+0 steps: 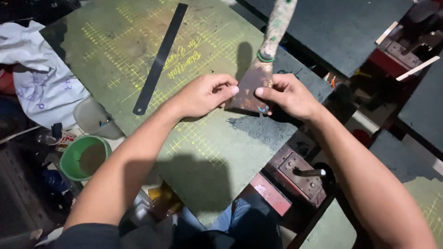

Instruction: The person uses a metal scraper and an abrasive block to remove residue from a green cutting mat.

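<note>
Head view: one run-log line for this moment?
left hand: pinching scraper blade edge | right hand: pinching opposite edge | blade on green cutting mat | metal ruler lying apart

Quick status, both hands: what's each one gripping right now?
Left hand: closed, pinching the left edge of the scraper blade.
Right hand: closed, pinching the blade's right edge.
</note>
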